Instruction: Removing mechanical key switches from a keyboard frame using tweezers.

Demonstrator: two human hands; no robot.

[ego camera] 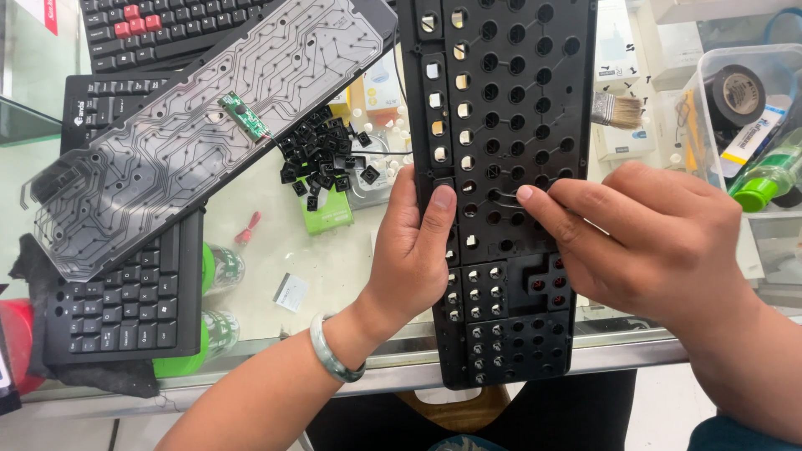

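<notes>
A black keyboard frame [510,100] full of round holes stands lengthwise in front of me, its near end over the counter edge. My left hand [409,250] grips its left edge, thumb lying on the top face. My right hand [652,238] rests on the right half, index fingertip pressing near the frame's middle. A green bangle [334,352] circles my left wrist. A pile of loose black keycaps [322,159] lies on the glass counter to the left.
A clear circuit membrane [192,134] with a small green board lies slanted over a black keyboard [125,301]. Another keyboard with red keys [159,29] sits at the back. A brush [618,108] and a plastic bin [752,108] with tape and a green-capped bottle stand right.
</notes>
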